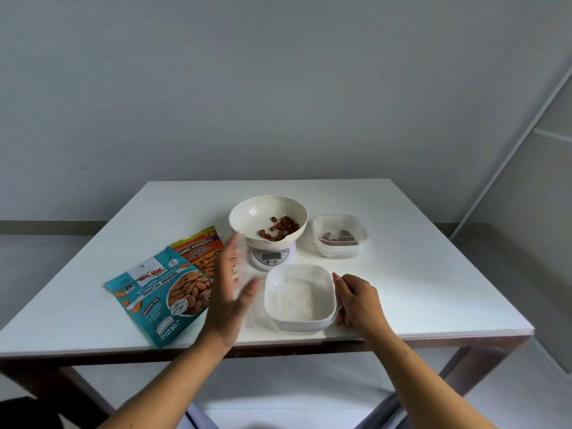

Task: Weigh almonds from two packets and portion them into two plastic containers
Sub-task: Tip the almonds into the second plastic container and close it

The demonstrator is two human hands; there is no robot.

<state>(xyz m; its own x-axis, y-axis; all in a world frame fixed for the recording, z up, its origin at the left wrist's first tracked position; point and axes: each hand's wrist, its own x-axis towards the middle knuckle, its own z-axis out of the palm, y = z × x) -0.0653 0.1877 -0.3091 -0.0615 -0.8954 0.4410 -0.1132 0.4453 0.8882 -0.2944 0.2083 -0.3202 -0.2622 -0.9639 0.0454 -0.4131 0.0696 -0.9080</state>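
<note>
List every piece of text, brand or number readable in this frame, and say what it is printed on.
"TONG GARDEN" and "SALTED ALMONDS": orange packet.
"ROASTED ALMONDS", "UNSALTED" and "85": teal packet.
The red brand logo and the small print on the teal packet are too blurred to read.
The scale display and button marks are too small to read.
The bowl and both plastic containers carry no visible text.

2 almond pkts, 2 plastic containers, 1 scale, 1 bowl, 2 hands.
</note>
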